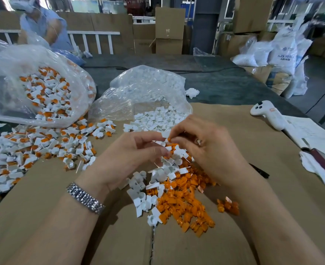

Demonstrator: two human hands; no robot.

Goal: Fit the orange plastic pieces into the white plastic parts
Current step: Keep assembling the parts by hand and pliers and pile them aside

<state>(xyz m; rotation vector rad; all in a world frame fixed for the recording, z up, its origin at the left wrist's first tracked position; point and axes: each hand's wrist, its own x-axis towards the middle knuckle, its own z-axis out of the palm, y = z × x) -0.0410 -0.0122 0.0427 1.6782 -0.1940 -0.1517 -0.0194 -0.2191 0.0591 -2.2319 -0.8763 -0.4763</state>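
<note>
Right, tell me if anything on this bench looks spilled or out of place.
Finished orange-and-white pieces have spilled from the mouth of the clear bag at far left and lie spread across the cardboard. A white handheld controller lies at right among the papers, unrelated to the parts. Otherwise nothing stands out.

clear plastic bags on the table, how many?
2, maybe more hidden. The clear plastic bag of assembled orange-and-white parts is far left; the clear plastic bag of white plastic parts is centre, behind the hands.

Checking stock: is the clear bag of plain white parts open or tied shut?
Open. The clear bag lies on its side, mouth facing the hands, and white parts spill from it onto the cardboard.
</note>
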